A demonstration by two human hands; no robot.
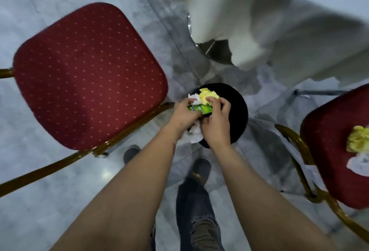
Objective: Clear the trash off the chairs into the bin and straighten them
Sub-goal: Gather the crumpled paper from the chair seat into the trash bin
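Grey marble floor (pixel 40 201), head view. 2 red chairs with gold frames: left chair (pixel 87 75) and right chair (pixel 335 151). The right chair carries 1 yellow wad (pixel 357 139) and 1 white tissue (pixel 357 164) on its seat, away from the bin-side edge. 1 black bin (pixel 237 111) stands between the chairs. Left hand (pixel 184 115) and right hand (pixel 216 127) both grip a trash bundle (pixel 207 95) of yellow paper, green wrapper and white tissue over the bin, hiding its near-left rim. White draped cloth (pixel 269 21) beyond.

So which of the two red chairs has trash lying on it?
The chair at the right edge: crumpled yellow paper and a white tissue lie on its seat. The left chair shows only bare red fabric.
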